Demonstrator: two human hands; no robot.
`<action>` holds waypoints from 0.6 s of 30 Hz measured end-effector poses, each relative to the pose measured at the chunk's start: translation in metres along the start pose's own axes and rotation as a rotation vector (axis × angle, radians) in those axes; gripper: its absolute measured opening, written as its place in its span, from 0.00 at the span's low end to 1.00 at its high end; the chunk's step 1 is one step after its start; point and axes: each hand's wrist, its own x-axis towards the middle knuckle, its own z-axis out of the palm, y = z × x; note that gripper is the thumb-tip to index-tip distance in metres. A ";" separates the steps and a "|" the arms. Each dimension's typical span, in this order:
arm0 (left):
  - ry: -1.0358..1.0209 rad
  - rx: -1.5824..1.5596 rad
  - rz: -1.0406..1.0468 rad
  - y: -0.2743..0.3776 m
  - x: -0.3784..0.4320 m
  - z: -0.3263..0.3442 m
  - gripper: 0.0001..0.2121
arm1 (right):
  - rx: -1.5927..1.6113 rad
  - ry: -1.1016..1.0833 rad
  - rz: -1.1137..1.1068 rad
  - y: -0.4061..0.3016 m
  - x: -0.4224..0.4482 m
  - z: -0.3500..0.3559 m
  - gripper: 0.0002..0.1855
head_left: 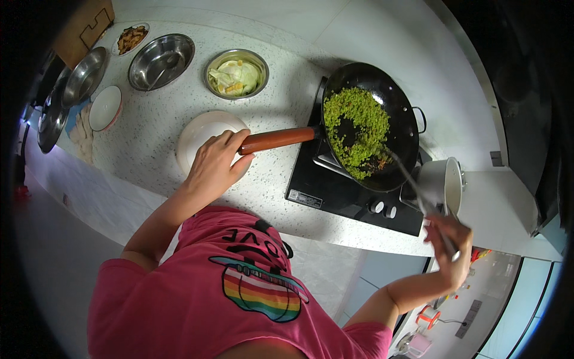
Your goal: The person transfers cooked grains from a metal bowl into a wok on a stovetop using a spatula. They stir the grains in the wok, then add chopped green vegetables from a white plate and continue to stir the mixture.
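Note:
My left hand (219, 159) grips the end of the reddish-brown wooden handle (280, 140) of a black wok (403, 130), above a pale round plate (186, 143). The wok is over a black gas stove (305, 181), and finely chopped green vegetable (358, 107) lies in it, with some brownish bits near its lower edge. In my right hand (453, 247) is a metal spatula or ladle (412, 184), somewhat blurred. Its working end reaches into the food, so its exact shape cannot be told.
A light metal pot (453, 186) stands right of the wok. Along the counter are a steel bowl with cabbage leaves (237, 76), a steel bowl with a spoon (148, 54), a white bowl (105, 107), a glove (83, 134) and a plate of brown food (131, 40). A range hood (515, 112) overhangs at right.

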 end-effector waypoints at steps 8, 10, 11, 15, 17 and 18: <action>-0.004 -0.012 0.039 -0.004 -0.001 -0.001 0.20 | 0.145 0.097 0.079 0.047 0.008 0.028 0.13; 0.007 0.032 0.036 -0.006 -0.006 -0.003 0.20 | 0.303 0.172 0.212 0.060 0.048 0.037 0.10; 0.019 0.046 0.034 -0.007 -0.007 -0.005 0.20 | 0.322 0.189 0.269 0.065 0.062 0.027 0.09; 0.016 -0.045 0.008 -0.004 -0.007 -0.003 0.21 | 0.173 0.391 0.510 0.074 0.084 -0.028 0.31; 0.036 -0.089 -0.022 -0.002 -0.008 -0.002 0.21 | 0.120 0.459 0.572 0.097 0.096 -0.037 0.33; 0.058 -0.078 0.001 -0.003 -0.008 0.000 0.21 | 0.131 0.487 0.598 0.110 0.102 -0.035 0.34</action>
